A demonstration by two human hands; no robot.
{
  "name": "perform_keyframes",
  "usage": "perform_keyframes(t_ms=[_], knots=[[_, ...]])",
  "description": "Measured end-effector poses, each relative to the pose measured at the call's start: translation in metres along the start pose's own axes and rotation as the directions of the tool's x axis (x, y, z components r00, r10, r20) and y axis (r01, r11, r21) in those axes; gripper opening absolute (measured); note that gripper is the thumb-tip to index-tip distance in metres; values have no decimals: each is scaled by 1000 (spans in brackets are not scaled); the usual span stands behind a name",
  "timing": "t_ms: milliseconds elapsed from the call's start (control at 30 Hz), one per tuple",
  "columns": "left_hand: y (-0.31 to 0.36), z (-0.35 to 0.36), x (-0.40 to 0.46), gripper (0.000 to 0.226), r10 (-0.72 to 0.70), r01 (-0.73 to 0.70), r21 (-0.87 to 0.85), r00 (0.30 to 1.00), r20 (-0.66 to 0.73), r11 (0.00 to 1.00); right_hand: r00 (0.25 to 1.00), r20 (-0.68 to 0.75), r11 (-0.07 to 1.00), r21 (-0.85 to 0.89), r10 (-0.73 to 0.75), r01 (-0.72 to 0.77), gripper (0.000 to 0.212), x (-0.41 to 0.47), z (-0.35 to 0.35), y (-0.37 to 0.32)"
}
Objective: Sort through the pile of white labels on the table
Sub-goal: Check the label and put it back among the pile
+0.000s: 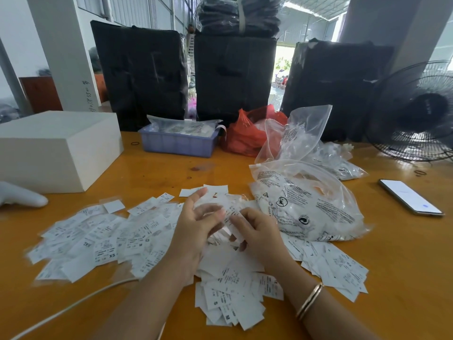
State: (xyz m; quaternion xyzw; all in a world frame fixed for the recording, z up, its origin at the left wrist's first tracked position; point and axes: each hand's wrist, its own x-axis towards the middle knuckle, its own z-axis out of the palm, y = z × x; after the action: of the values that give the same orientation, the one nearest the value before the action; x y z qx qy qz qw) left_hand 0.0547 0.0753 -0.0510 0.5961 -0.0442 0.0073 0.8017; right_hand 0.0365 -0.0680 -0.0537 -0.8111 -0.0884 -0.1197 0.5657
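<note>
We have both hands over the spread of small white printed labels [137, 239] on the glossy orange wooden table [404, 253]. Our left hand [196, 227] and right hand [257, 231] meet above the middle of the pile — each pinches at the same few labels, though blur hides the exact grip. Bare table lies along the near right edge and between the pile and the white rectangular box [58, 150] at far left. A clear plastic bag with black print [306, 204] touches the pile's right side; its contents look white. Behind, a blue plastic tray [179, 143] holds clear packets, beside a red plastic bag [247, 133] — contents unclear.
</note>
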Motion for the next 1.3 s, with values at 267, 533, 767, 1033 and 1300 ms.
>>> perform_keyframes(t_ms=[267,533,767,1033,1300], knots=[[-2,-1,1,41,8,-8,140,1000,1,990,991,129,983,-186,27,-2,17,1,-4,3],[2,-2,-1,48,38,-52,269,998,59,962,998,45,993,-116,42,-37,22,3,-10,2],[0,-4,1,52,11,-9,96,1000,-26,995,994,69,994,60,84,-88,16,1,-14,4],[-2,0,-4,56,30,-36,164,999,40,986,994,80,991,108,72,-80,19,1,-10,3],[-3,2,-6,50,41,-48,336,999,28,941,996,77,995,87,46,-53,16,1,-7,6]])
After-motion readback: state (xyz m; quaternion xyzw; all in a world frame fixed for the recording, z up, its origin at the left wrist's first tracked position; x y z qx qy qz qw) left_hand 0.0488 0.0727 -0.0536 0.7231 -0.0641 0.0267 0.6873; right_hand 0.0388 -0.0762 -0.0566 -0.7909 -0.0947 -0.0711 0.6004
